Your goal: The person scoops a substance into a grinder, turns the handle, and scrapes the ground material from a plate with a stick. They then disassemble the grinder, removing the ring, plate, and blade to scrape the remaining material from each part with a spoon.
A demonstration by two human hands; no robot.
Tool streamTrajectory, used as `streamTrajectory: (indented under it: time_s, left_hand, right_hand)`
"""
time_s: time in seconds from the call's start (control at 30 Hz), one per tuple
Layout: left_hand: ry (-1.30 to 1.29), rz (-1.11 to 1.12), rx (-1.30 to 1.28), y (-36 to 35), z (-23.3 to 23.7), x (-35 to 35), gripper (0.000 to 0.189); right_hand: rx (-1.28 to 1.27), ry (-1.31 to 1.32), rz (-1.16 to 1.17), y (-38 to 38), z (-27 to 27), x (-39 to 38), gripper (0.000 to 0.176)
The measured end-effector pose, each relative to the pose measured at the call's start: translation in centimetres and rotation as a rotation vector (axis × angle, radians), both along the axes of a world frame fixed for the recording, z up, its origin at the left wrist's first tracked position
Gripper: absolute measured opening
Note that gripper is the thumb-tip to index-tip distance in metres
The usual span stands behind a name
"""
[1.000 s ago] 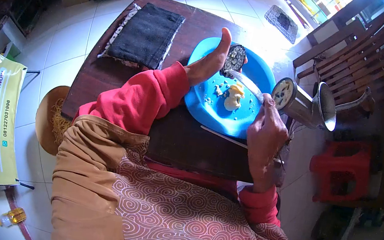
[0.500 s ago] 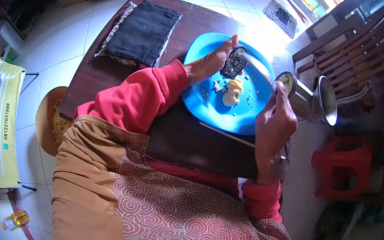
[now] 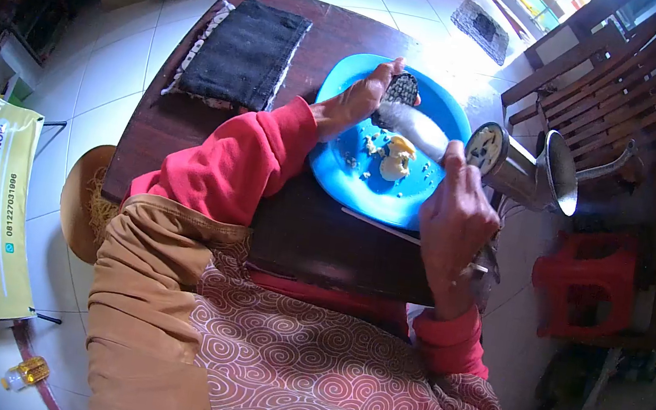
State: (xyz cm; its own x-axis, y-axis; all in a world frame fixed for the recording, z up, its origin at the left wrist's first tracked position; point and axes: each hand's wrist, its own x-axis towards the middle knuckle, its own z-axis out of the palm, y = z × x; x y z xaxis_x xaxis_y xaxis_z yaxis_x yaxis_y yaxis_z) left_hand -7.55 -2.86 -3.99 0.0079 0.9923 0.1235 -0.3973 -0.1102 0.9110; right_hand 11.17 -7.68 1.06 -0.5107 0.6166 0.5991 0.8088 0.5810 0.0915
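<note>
We see a dark speckled chunk (image 3: 400,89) held on edge over the far side of the blue plate (image 3: 362,197), pinched in the left hand (image 3: 355,101). The knife (image 3: 412,127), blade blurred, slants against the chunk's near edge, handle gripped in the right hand (image 3: 453,223).

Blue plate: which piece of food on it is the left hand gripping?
The dark speckled piece at the plate's far rim, held by the left hand. The yellow lump lies unheld mid-plate; the right hand holds a knife.
</note>
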Motion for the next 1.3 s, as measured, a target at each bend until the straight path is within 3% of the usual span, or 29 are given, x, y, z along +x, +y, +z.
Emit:
streamTrajectory:
  time_s: [0.27,0.37,0.4,0.5,0.67,0.73,0.83,0.97,1.07,1.17,1.2,1.3]
  left_hand:
    - [-0.001,-0.008,-0.025,-0.3,0.6,0.7,0.057]
    - [0.053,-0.028,0.017,0.0,0.6,-0.7,0.056]
    - [-0.074,-0.07,-0.067,-0.3,1.4,-0.7,0.056]
    - [0.097,-0.033,0.065,0.2,0.8,-0.3,0.055]
    - [0.053,0.051,0.131,0.0,0.2,0.3,0.057]
    - [0.014,-0.03,0.078,0.6,0.2,-0.8,0.057]
    - [0.036,-0.032,0.076,-0.5,1.2,-0.7,0.055]
    - [0.09,-0.147,0.051,-0.5,1.4,-0.3,0.057]
    - [-0.009,-0.102,0.054,0.0,0.4,-0.5,0.058]
    - [0.058,-0.097,0.159,-0.9,1.0,-1.4,0.058]
    - [0.048,-0.089,0.037,-0.6,1.3,-1.1,0.062]
    - [0.011,-0.203,0.056,-0.6,1.1,-0.8,0.068]
  right_hand:
    - [0.066,0.068,0.064,0.6,-0.2,0.6,0.038]
    - [-0.013,-0.076,0.04,0.0,-0.8,0.9,0.039]
    - [0.006,-0.079,0.1,0.3,-1.6,1.1,0.04]
    - [0.03,0.134,0.131,0.0,-0.8,1.6,0.039]
    - [0.042,-0.009,0.036,0.5,-0.2,0.9,0.038]
    - [-0.005,-0.072,0.095,0.2,-1.2,1.4,0.039]
    - [0.099,0.057,0.127,0.4,-0.4,2.0,0.038]
    - [0.185,0.094,0.02,1.6,1.0,0.8,0.039]
    - [0.154,0.027,-0.009,0.9,0.0,0.2,0.037]
    - [0.075,0.005,0.059,0.9,-0.9,1.3,0.035]
    - [0.087,0.065,0.063,1.0,-0.4,1.3,0.035]
    - [0.131,0.121,0.045,1.5,1.3,0.8,0.034]
